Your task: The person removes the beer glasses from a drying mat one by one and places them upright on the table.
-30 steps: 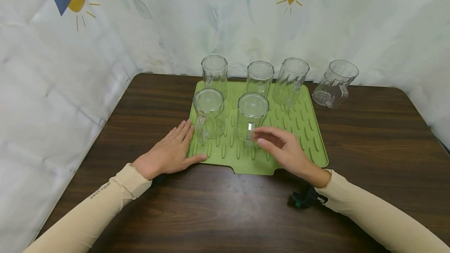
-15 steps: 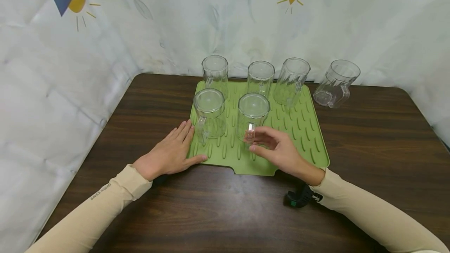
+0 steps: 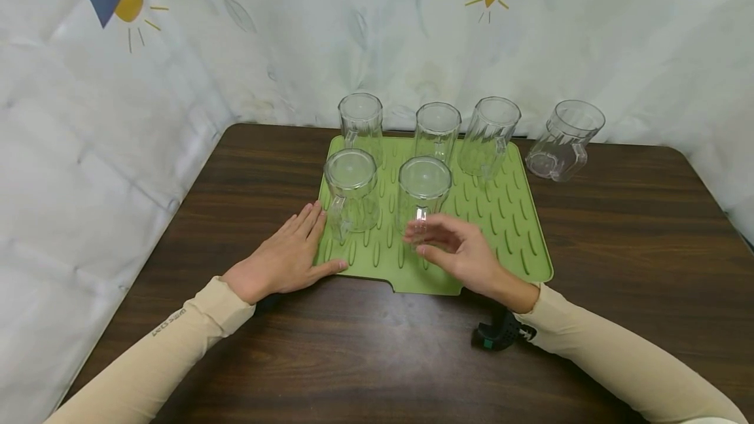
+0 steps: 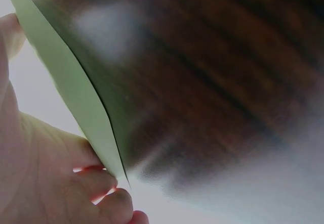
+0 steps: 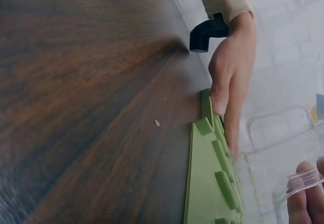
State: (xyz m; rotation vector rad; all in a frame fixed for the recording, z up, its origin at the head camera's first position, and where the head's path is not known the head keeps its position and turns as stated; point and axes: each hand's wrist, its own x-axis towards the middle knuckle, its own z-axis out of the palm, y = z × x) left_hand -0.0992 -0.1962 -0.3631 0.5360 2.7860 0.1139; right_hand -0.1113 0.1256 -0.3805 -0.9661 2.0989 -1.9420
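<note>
On the green drying mat (image 3: 501, 241), two clear glass mugs stand upside down in front: the left mug (image 3: 350, 185) and the right mug (image 3: 424, 188). My right hand (image 3: 459, 250) has its fingers curled at the handle of the right mug, with the thumb held apart from the fingers. In the right wrist view those fingers (image 5: 301, 201) show beside the clear handle (image 5: 298, 182). My left hand (image 3: 285, 250) lies with straight fingers on the mat's left front corner. Left fingers (image 4: 83, 183) also appear at the mat's edge (image 4: 83, 95) in the left wrist view.
Behind the front pair, more glass mugs stand on the mat: left (image 3: 360, 126), middle (image 3: 437, 133) and right (image 3: 490, 136). Another mug (image 3: 562, 142) stands on the dark wood table (image 3: 377, 345), right of the mat. A white patterned sheet (image 3: 294, 31) hangs behind.
My right hand has moved slightly left, its fingers reaching further around the right front mug's handle. The mugs and my left hand stay in place.
</note>
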